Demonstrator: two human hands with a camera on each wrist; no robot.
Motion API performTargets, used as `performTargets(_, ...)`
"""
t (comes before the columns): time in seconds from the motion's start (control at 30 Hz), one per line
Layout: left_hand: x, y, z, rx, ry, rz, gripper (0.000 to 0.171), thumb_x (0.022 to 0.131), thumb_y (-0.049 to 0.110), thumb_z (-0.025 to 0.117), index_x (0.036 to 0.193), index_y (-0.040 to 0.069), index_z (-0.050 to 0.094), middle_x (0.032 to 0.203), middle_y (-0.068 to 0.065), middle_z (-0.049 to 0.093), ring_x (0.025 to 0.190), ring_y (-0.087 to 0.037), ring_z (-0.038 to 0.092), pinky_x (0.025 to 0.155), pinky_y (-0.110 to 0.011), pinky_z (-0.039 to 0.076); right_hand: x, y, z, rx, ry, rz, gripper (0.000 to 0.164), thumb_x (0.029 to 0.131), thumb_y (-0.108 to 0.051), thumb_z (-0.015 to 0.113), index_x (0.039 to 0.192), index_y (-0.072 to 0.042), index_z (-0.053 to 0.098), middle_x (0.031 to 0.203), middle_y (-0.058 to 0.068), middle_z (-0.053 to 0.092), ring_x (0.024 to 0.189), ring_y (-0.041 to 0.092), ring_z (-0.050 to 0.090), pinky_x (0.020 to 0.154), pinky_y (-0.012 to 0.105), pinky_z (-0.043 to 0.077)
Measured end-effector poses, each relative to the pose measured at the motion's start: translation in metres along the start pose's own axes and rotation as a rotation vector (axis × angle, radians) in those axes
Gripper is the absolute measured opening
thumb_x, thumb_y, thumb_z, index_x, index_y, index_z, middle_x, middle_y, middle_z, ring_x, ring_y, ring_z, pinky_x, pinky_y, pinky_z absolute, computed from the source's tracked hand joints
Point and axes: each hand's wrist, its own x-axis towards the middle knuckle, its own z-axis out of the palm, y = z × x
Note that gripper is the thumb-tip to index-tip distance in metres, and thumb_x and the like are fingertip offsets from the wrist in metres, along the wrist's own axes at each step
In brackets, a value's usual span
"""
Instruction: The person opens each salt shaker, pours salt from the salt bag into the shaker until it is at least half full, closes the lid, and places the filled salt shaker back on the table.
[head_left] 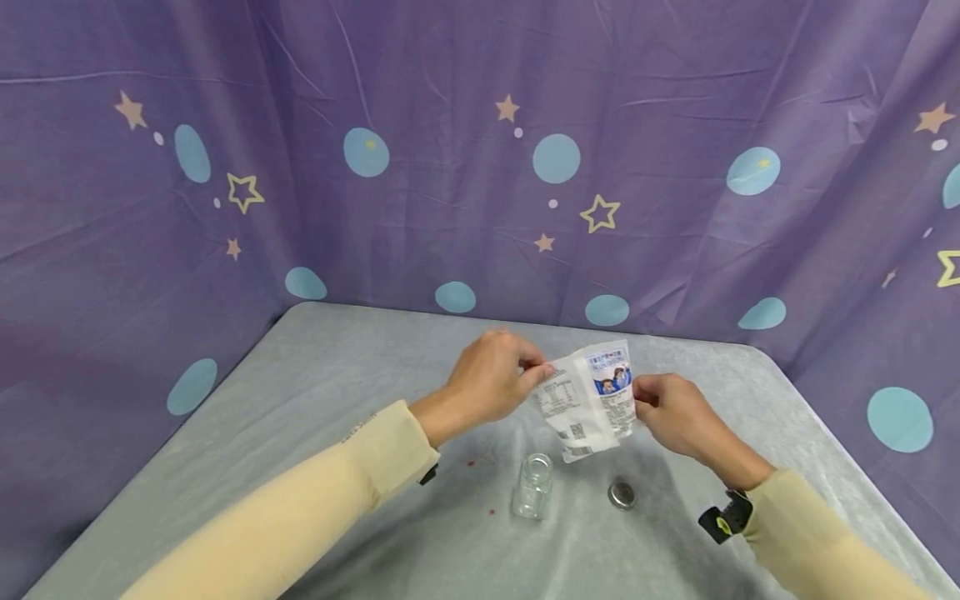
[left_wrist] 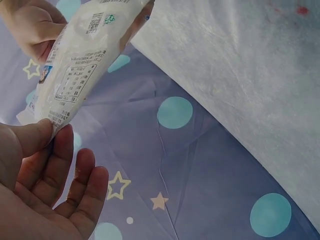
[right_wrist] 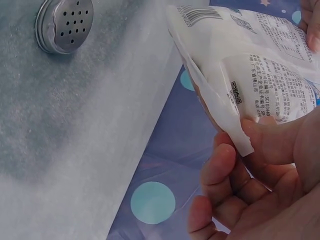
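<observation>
A white plastic packet [head_left: 577, 408] with printed text, barcodes and a blue picture hangs above the table between both hands. My left hand [head_left: 495, 375] pinches one corner of it between thumb and forefinger, the other fingers loosely bent in the left wrist view. On the opposite side, my right hand [head_left: 675, 412] pinches the packet's edge between thumb and fingers. Below the packet stands a clear glass jar [head_left: 533, 487] without a lid. To the jar's right lies a round metal shaker lid [right_wrist: 67, 25], its top pierced with several holes.
A grey cloth covers the table [head_left: 337, 358]. Small red specks [head_left: 492, 512] lie on it left of the jar. Purple curtains [head_left: 450, 167] with stars and blue dots hang behind and along the sides. A dark strap device [head_left: 726, 517] sits at the right wrist.
</observation>
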Motion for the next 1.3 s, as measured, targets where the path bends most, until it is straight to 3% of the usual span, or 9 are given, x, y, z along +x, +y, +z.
performTargets(0.33,-0.007,0.005,0.002,0.002,0.008,0.053,0.016,0.095,0.026,0.076,0.081,0.019,0.081,0.069,0.015,0.065,0.077,-0.010,0.056,0.075,-0.030,0.046,-0.005,0.002,-0.010,-0.061,0.007,-0.085,0.021,0.091,0.001,0.063,0.076,-0.013,0.065,0.062,-0.008,0.052,0.056,0.010,0.044,0.052,0.026,0.035)
performTargets(0.73,-0.015,0.006,0.004,-0.047,-0.014,0.046,0.019,0.094,0.026,0.077,0.076,0.020,0.079,0.068,0.015,0.064,0.071,-0.009,0.055,0.067,-0.029,0.046,-0.008,-0.005,-0.020,-0.090,-0.037,-0.071,0.018,0.094,0.001,0.063,0.083,-0.011,0.068,0.066,-0.004,0.056,0.058,0.011,0.044,0.053,0.026,0.035)
performTargets(1.3,-0.024,0.005,0.008,-0.054,-0.041,0.058,0.019,0.094,0.025,0.077,0.075,0.021,0.079,0.068,0.017,0.063,0.074,-0.008,0.056,0.068,-0.028,0.046,-0.012,-0.010,-0.028,-0.142,-0.056,-0.155,0.024,0.087,0.006,0.063,0.082,-0.015,0.071,0.068,-0.010,0.060,0.060,0.006,0.048,0.056,0.026,0.040)
